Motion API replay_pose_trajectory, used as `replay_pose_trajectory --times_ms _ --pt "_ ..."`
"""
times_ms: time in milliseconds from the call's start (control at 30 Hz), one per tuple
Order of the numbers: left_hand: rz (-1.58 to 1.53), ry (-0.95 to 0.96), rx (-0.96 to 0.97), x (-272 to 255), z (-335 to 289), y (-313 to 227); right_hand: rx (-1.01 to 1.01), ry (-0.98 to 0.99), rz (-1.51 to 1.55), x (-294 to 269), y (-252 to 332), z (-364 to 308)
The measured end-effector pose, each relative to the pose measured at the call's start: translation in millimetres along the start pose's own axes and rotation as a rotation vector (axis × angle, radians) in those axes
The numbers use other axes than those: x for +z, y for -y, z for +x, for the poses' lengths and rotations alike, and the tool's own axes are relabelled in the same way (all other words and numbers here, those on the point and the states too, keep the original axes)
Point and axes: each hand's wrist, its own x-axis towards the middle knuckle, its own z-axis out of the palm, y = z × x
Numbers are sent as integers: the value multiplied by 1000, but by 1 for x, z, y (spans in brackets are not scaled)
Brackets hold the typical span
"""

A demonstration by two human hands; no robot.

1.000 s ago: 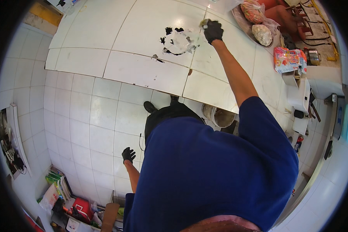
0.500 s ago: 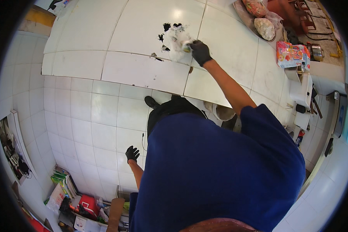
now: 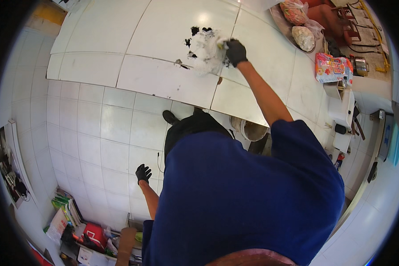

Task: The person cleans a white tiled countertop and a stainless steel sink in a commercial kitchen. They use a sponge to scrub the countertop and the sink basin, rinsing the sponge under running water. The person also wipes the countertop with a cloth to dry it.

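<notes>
The left hand (image 3: pixel 143 174), grip released, hangs over the floor (image 3: pixel 115 124). Inside the near edge of the worktop (image 3: pixel 159 77), white foam (image 3: pixel 205 53) meets a yellowish pad (image 3: pixel 220 45) clasped by the right hand (image 3: pixel 236 52); bare tile (image 3: pixel 275 57) runs right to a tray (image 3: pixel 283 22).

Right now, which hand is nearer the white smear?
Right: the right hand is at the right edge of the white smear; the left hand hangs away from the counter.
</notes>
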Motion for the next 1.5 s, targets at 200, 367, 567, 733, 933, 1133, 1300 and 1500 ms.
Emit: replay_pose_trajectory --times_ms 200,367,567,733,933,1133,1300,1500 --pt "-64 -98 -56 -12 -18 28 77 136 574 -24 48 44" --pt "3 -82 -55 -23 -23 26 22 -58 190 41 -32 130" --pt "-40 -117 -22 -18 -44 29 -270 34 167 53 91 122" --pt "-120 -139 1 -6 -48 23 -443 345 186 20 86 62" --pt "-174 -109 -99 5 -39 82 14 366 877 -18 41 114" --pt "-122 -97 -116 7 -52 85 -203 84 285 26 26 117" --pt "-161 -138 -117 4 -55 74 -276 60 380 34 93 28" --pt "-94 -100 -89 6 -39 50 77 185 938 11 74 6"
